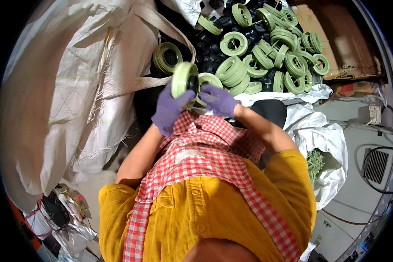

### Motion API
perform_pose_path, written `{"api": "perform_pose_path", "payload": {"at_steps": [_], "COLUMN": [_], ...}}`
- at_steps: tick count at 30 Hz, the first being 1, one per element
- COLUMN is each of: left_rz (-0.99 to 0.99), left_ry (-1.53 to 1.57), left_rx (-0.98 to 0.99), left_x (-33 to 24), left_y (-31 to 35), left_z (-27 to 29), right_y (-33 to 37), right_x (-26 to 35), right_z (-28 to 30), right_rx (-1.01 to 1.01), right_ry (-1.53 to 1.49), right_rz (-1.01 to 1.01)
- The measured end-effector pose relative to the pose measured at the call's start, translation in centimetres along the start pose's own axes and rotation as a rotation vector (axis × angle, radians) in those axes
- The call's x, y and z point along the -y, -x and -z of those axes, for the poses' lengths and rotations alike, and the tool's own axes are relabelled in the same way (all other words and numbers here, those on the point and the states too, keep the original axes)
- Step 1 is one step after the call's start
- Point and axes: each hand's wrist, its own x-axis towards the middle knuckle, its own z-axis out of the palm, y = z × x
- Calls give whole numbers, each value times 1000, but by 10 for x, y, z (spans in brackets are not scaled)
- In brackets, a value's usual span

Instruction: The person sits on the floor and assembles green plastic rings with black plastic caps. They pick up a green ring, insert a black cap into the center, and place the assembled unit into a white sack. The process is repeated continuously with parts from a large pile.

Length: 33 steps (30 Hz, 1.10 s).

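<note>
My left hand (pixel 169 109), in a purple glove, grips a pale green plastic ring (pixel 180 81) held on edge, with a black part (pixel 192 81) showing on its right side. Just right of that ring is my right hand (pixel 219 101), also gloved in purple. Its fingers are curled in toward the black part and slightly blurred; what they pinch, if anything, is hidden. Beyond the hands lies a pile of loose green rings (pixel 233 72), some with thin spokes inside. Black plastic pieces (pixel 209 54) lie heaped among them.
A large white woven sack (pixel 74 87) with straps fills the left side. At the right, a white plastic bag (pixel 336 144) holds thin green plastic pieces (pixel 314 165). Brown cardboard (pixel 349 39) stands at the back right, and a cable (pixel 366 163) loops near a vent (pixel 376 166).
</note>
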Motion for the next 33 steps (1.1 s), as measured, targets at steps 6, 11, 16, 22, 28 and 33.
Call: {"api": "perform_pose_path", "payload": {"at_steps": [6, 11, 16, 22, 28, 33], "left_rz": [-157, -164, 18, 119, 167, 137], "left_ry": [-297, -655, 36, 364, 283, 205], "left_rx": [-330, -612, 87, 129, 29, -52], "left_x": [6, 35, 0, -7, 5, 6], "left_y": [-118, -129, -69, -57, -21, -16], "left_z": [44, 47, -13, -7, 9, 3], "right_y": [-96, -75, -57, -176, -208, -150], "right_x": [-93, -24, -14, -80, -80, -84], "right_z": [97, 114, 102, 80, 57, 73], "right_rx": [-453, -422, -389, -532, -538, -907], "right_ry": [1548, 1252, -623, 77, 309, 122], "right_rz": [358, 43, 144, -171, -365, 133]}}
